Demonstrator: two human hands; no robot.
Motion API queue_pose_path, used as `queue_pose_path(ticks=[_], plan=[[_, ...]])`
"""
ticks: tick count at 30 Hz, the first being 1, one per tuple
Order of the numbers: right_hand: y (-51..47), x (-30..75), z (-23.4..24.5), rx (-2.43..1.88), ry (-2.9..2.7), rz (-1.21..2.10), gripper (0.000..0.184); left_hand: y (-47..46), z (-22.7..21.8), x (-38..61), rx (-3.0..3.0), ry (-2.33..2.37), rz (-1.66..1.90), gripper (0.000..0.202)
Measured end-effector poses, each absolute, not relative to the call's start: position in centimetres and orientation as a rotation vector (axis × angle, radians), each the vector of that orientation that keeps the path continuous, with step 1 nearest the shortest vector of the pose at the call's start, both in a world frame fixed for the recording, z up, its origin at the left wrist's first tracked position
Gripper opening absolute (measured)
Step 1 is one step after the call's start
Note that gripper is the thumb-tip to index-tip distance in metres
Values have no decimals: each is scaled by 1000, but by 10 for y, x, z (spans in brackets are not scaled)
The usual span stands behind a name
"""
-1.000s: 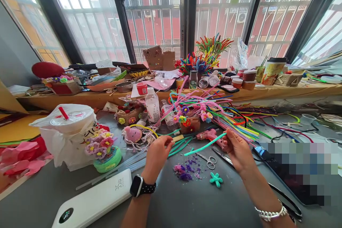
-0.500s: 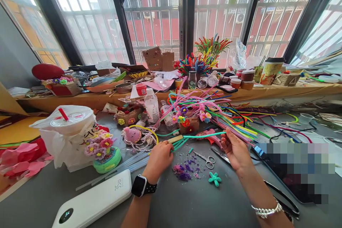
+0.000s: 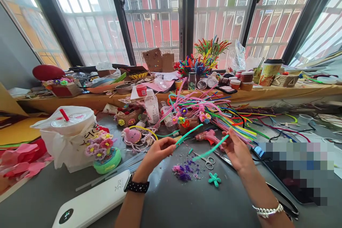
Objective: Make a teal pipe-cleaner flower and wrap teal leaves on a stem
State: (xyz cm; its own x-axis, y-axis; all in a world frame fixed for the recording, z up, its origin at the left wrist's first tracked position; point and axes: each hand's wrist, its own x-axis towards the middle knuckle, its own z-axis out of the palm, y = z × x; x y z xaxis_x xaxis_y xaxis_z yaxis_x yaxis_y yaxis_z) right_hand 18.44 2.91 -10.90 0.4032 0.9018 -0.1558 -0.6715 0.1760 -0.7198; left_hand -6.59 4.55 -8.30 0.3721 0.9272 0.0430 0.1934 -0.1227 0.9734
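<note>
two teal stems (image 3: pixel 213 148): left hand (image 3: pixel 159 152) pinches one, right hand (image 3: pixel 237 152) the other, gripped ends partly hidden.

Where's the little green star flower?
In the head view, the green flower lies on the grey table, right of centre, just below the scissors and right of the purple fuzz.

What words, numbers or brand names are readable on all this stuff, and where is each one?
"35W": on the white power bank.
Its oval display: digits too blurred to read.
Wrapped cup with red straw: dark lettering, too distorted to read.
Clear plastic bottle, red tub, small glass bottle, window frame: markings too small to read.
</note>
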Motion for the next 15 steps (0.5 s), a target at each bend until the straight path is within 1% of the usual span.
queue_pose_path(ticks=[4,6,8,11,13,15], plan=[[20,177,-96,-723,-474,1196,30,38,-76,-63,1523,1016,922,23],[14,173,-88,-659,-661,1204,27,36,-74,-61,1516,1019,937,23],[7,170,-83,-669,-851,1141,24,35,-73,-59,1518,1027,948,23],[-2,164,-77,-893,-1162,882,21,35,-75,-57,1543,1039,964,24],[-7,159,-77,-1116,-1438,600,21,35,-76,-56,1572,1039,953,24],[-10,153,-77,-1281,-1702,295,27,35,-76,-55,1591,1023,924,23]])
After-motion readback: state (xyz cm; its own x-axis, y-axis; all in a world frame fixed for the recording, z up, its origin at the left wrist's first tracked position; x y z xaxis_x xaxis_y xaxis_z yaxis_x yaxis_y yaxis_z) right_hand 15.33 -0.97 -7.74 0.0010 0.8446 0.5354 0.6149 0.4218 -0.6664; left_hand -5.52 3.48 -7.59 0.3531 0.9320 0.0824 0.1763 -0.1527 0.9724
